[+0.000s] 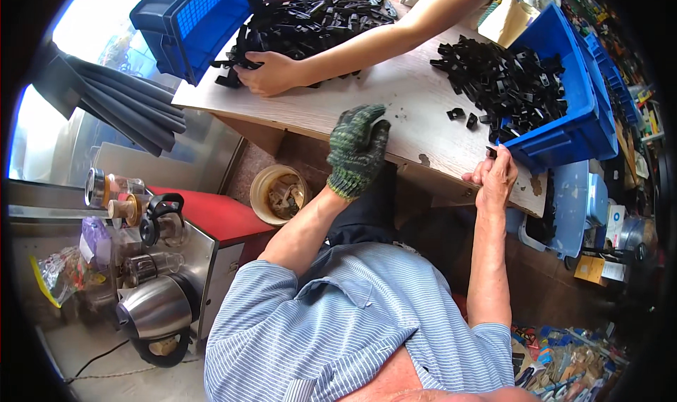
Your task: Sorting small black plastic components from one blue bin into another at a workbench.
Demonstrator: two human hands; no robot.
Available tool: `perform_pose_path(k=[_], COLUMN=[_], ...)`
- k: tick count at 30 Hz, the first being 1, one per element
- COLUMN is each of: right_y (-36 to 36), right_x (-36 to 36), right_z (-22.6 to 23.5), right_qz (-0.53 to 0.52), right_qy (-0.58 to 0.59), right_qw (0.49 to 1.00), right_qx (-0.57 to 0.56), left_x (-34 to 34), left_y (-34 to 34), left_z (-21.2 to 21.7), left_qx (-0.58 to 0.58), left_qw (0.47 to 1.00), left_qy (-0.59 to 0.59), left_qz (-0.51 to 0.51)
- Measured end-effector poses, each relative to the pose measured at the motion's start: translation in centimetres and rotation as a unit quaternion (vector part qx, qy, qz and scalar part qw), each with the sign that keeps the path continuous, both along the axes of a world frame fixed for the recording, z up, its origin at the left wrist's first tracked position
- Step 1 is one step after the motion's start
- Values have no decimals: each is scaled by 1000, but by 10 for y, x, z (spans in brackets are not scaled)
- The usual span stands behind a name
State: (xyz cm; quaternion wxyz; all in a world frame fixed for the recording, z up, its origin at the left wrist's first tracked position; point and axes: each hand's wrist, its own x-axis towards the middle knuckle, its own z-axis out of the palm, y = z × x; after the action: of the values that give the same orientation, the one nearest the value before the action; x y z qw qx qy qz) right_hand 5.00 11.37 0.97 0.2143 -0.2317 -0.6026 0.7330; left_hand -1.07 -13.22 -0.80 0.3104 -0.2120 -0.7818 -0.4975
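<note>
My left hand (357,148), in a dark green and black knitted glove, hovers at the near edge of the white table (402,113). Its fingers bend loosely with the thumb apart, and nothing shows between them. Bare and low by the table's front right, my right hand (493,176) pinches a small black plastic part (491,151). Just beyond it, a heap of black plastic parts (501,77) spills from a tilted blue crate (564,137). Two loose black parts (464,118) lie near the heap.
Across the table, another person's hand (271,74) rests against a second black pile (317,28), beside a tipped blue crate (190,32). A bucket (280,194) stands on the floor below. At left, a kettle (159,307) and glass jars sit near a red-topped cabinet (218,215).
</note>
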Motion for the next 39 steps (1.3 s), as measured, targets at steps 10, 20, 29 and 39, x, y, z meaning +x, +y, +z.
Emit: perform_pose_path(k=[10,20,29,39], right_y=[1,-1,-3,6], right_x=[4,1,1,3], right_z=[0,0,3,-6], right_qz=[1,0,0,21], right_qy=[-5,-6,1,12], right_qw=[1000,1000,1000,1000], right_qx=[-6,3,8,-14], left_x=[-34,-76,-72,-68], left_y=[-137,-216,-181,-152], left_z=[-18,-26,-21,-11], left_qx=[26,-268,-338,-273], left_qw=[935,889,882,928], left_qy=[85,45,73,47], left_qz=[343,368,321,247])
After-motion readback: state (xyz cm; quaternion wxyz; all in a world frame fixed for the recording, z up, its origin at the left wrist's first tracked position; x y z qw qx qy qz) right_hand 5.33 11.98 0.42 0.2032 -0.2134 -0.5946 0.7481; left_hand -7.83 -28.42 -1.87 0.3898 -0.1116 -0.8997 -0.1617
